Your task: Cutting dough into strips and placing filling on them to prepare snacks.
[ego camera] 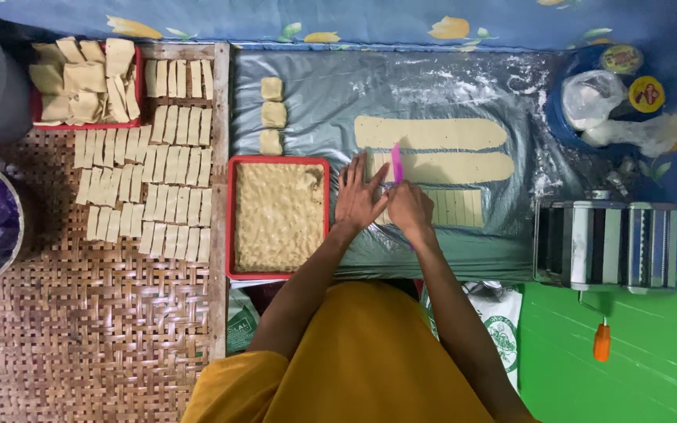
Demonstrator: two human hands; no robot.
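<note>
A yellow garment [354,360] fills the lower foreground, and from it two bare arms are stretched over a grey plastic sheet [315,94] dusted with flour. A pink knife [396,164] is gripped in the closed right hand [410,207], its blade pointing away from the person and set on a cut dough strip [456,207], which lies on the sheet directly under both hands and is scored into narrow pieces. The left hand [356,196] is laid flat, fingers spread, just beside the right, pressing at the strip's near end. Two longer uncut dough strips [432,149] are seen beyond it. A red tray of filling [278,215] is placed just left of the left hand, with three small dough pieces [272,115] above it. Rows of folded dough parcels [146,184] are laid out on a woven mat [80,329] further left, beside a second red tray [84,82] heaped with dough squares. A metal pasta roller [605,244] with an orange-handled crank is stood at the right, below a blue bowl [613,94].
</note>
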